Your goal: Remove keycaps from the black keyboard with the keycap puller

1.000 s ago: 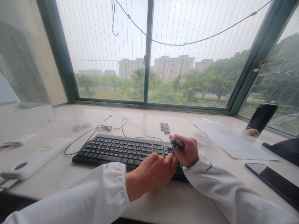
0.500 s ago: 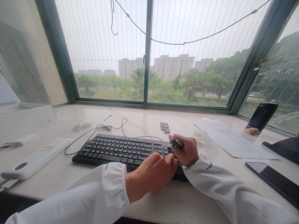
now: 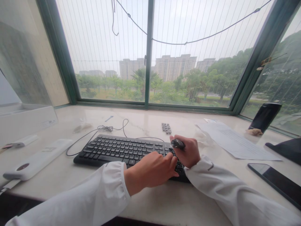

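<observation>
The black keyboard (image 3: 117, 150) lies on the pale ledge, its number pad partly covered by my hands. Several of the pad's keys look stripped of their caps. My right hand (image 3: 190, 152) is closed in a fist around a black-handled tool (image 3: 178, 143); the tool's working end is hidden. My left hand (image 3: 152, 171) reaches across the keyboard's right part, fingers bent, thumb apart from the forefinger over the number pad. Nothing shows between them. Just beyond the keyboard, a group of loose grey keycaps (image 3: 166, 128) sits in rows.
The keyboard cable (image 3: 105, 128) loops behind it. At left are a white power bank (image 3: 39, 158) and a white box (image 3: 28, 117). To the right lie a printed sheet (image 3: 230, 141) and a phone (image 3: 275, 179); another dark phone (image 3: 265, 116) leans upright by the window.
My left hand has shifted slightly left and up, and its thumb has come away from the forefinger. My right hand has stayed in place with the tool.
</observation>
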`<state>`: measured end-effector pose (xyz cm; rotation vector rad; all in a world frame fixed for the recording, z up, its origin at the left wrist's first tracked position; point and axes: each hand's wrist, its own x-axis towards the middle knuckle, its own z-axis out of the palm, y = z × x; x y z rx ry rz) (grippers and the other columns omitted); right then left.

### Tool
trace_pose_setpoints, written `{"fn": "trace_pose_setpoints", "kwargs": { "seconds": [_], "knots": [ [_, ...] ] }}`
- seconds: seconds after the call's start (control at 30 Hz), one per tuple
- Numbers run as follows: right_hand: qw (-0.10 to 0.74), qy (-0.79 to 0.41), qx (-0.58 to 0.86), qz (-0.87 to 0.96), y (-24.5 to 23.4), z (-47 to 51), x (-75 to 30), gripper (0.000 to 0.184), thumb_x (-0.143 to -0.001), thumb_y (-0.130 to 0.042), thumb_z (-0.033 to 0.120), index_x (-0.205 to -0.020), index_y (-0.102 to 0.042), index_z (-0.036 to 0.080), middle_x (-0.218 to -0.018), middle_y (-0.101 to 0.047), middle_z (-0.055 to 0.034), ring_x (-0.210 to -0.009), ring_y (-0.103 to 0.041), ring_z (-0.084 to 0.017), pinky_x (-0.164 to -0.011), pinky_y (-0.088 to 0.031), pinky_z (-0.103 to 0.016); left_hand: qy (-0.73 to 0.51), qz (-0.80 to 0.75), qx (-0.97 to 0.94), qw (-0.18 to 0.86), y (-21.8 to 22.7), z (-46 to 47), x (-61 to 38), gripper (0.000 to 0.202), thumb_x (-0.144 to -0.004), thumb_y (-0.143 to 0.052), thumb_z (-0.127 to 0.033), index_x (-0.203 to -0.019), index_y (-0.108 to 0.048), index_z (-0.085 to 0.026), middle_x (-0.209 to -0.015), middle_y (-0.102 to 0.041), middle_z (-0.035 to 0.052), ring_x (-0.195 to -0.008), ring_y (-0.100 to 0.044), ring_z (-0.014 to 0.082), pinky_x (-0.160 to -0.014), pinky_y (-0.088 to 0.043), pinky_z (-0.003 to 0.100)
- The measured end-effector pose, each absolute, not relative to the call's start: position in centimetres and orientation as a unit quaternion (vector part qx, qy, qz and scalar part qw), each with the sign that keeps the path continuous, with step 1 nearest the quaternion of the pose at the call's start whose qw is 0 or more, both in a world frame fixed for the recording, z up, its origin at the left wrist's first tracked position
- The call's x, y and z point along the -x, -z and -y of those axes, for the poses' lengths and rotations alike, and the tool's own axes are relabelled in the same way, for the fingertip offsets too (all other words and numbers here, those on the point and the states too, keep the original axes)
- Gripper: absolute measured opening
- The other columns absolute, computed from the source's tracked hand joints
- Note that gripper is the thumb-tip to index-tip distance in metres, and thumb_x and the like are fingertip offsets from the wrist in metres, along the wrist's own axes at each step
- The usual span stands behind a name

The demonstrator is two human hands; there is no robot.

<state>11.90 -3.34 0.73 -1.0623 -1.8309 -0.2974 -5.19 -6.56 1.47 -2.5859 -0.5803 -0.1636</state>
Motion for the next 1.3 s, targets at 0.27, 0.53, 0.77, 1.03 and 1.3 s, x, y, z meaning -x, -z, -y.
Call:
{"fn": "trace_pose_setpoints", "kwargs": {
  "seconds": [0.27, 0.53, 0.77, 1.03, 1.3],
  "knots": [
    [0.481, 0.12, 0.44, 0.749, -0.59, 3.25, -12.13, 0.04, -0.088, -0.051, 0.034, -0.053, -0.038, 0.019, -0.045, -0.033, 0.0067, -0.049, -0.021, -0.01, -0.048, -0.027, -0.02, 0.062, 0.22, 0.95, 0.212, -2.01, 6.4, 5.53, 0.038, -0.1, -0.027, -0.04, -0.101, -0.051, -0.011, -0.087, -0.056, 0.0078, -0.059, -0.056, 0.0157, -0.041, -0.039, 0.029],
    [0.479, 0.122, 0.441, 0.749, -0.6, 3.36, -11.98, 0.04, -0.088, -0.052, 0.032, -0.052, -0.038, 0.02, -0.046, -0.032, 0.0062, -0.049, -0.02, -0.01, -0.047, -0.026, -0.021, 0.045, 0.221, 0.949, 0.22, -1.75, 6.41, 5.55, 0.031, -0.101, -0.028, -0.035, -0.104, -0.049, -0.013, -0.087, -0.056, 0.0072, -0.058, -0.056, 0.0156, -0.043, -0.04, 0.029],
    [0.471, 0.119, 0.441, 0.755, -0.67, 3.4, -11.83, 0.04, -0.088, -0.051, 0.032, -0.052, -0.038, 0.02, -0.045, -0.032, 0.006, -0.048, -0.021, -0.01, -0.047, -0.026, -0.021, 0.05, 0.22, 0.949, 0.22, -1.52, 5.85, 5.53, 0.029, -0.099, -0.034, -0.037, -0.105, -0.05, -0.014, -0.089, -0.058, 0.0077, -0.058, -0.057, 0.0145, -0.046, -0.041, 0.029],
    [0.469, 0.116, 0.444, 0.755, -0.54, 3.18, -12.04, 0.039, -0.088, -0.051, 0.033, -0.053, -0.039, 0.02, -0.046, -0.033, 0.0062, -0.048, -0.021, -0.01, -0.047, -0.027, -0.02, 0.073, 0.201, 0.951, 0.224, -1.93, 5.84, 5.89, 0.032, -0.098, -0.037, -0.043, -0.099, -0.049, -0.014, -0.08, -0.057, 0.0045, -0.056, -0.057, 0.015, -0.041, -0.035, 0.029],
    [0.471, 0.114, 0.441, 0.755, -0.57, 3.29, -12.06, 0.039, -0.087, -0.051, 0.032, -0.052, -0.04, 0.02, -0.045, -0.033, 0.0058, -0.048, -0.022, -0.01, -0.047, -0.026, -0.02, 0.046, 0.215, 0.948, 0.231, -1.71, 6.03, 5.54, 0.03, -0.1, -0.031, -0.037, -0.104, -0.049, -0.013, -0.085, -0.057, 0.007, -0.057, -0.056, 0.0148, -0.044, -0.037, 0.029]
  ]
}}
